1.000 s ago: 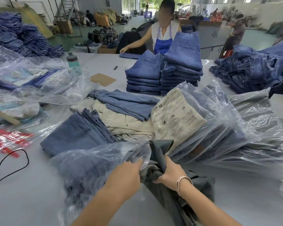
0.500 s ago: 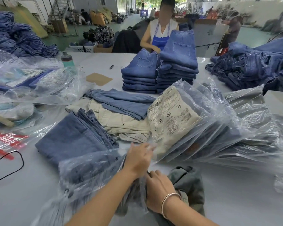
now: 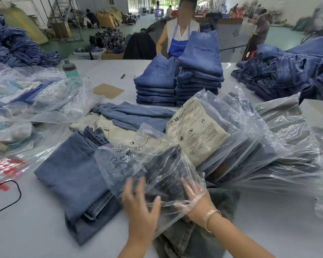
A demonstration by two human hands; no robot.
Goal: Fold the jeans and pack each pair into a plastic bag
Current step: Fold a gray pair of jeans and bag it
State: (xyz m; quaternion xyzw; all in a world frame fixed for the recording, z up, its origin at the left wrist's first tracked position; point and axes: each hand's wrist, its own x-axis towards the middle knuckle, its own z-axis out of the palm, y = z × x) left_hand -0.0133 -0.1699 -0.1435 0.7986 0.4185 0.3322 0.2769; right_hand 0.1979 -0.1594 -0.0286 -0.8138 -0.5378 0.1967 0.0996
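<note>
White table [image 3: 268, 229] first; it carries everything: two stacks of folded blue jeans [image 3: 177, 81] at the far side, a fanned row of packed bags [image 3: 250, 146] to my right, loose folded pairs [image 3: 71, 174] to my left; a person in a blue apron [image 3: 178, 46] works across from me.

Task item: dark grey jeans [image 3: 190, 237] lie right in front of me, partly under the mouth of a clear plastic bag [image 3: 147, 164]; how far the pair is inside the bag, I cannot tell; the film hides the edge.

My left hand [image 3: 140, 205] sits on the bag's outside, fingers spread and fairly straight, holding nothing; my right hand [image 3: 196, 200] looks to be inside or under the film, fingers also wide and flat on the fabric; no pinch on either side.

Step in hand, as I judge it: seating the pair in the bag. To do it well: keep the right palm flat so the fold stays square; use the left to draw the film back over the denim instead of shoving cloth forward; press air out toward the open end; check the corners reach the bag's bottom. Risk: film snagging on the buttons, fold bunching.
</note>
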